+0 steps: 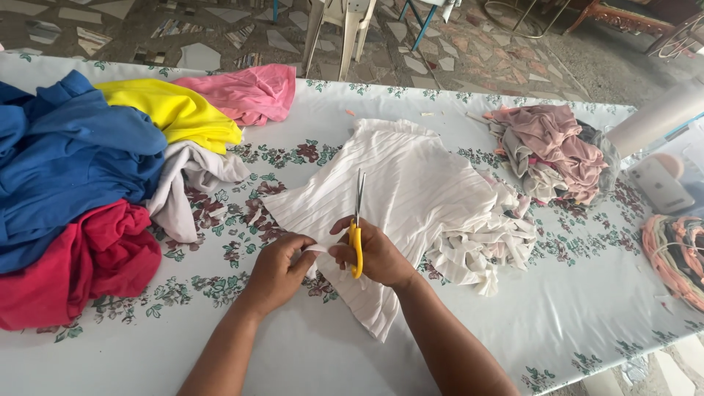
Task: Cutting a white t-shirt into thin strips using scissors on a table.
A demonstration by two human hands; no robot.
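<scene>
Scissors (pixel 357 227) gripped in right hand (pixel 378 253) cut white cloth (pixel 400 191), whose near edge left hand (pixel 279 268) pinches.

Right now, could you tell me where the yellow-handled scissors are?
In the head view, the scissors are at centre, held in the right hand, blades pointing away over the white ribbed cloth, beside the left hand.
</scene>
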